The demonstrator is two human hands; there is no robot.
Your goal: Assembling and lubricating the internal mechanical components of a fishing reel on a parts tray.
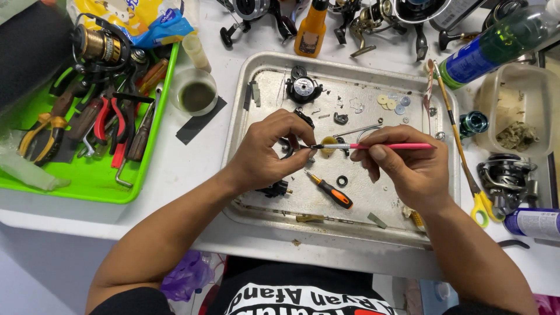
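Over the dented metal tray (245, 116), the left hand (265, 153) curls, fingers pinching a small dark reel part (290, 147). The right hand (408, 169) grips a slim pink-handled brush (379, 146) level, its tip at that part. Beyond the tray stands an orange bottle (311, 26); to its right lies a green bottle with a blue label (496, 44).

White worktable (192, 169) under even light, pale floor (35, 274) below

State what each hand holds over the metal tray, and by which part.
Right hand: a pink brush, held along its handle. Left hand: a small dark part, pinched at the fingertips; which part cannot be told.
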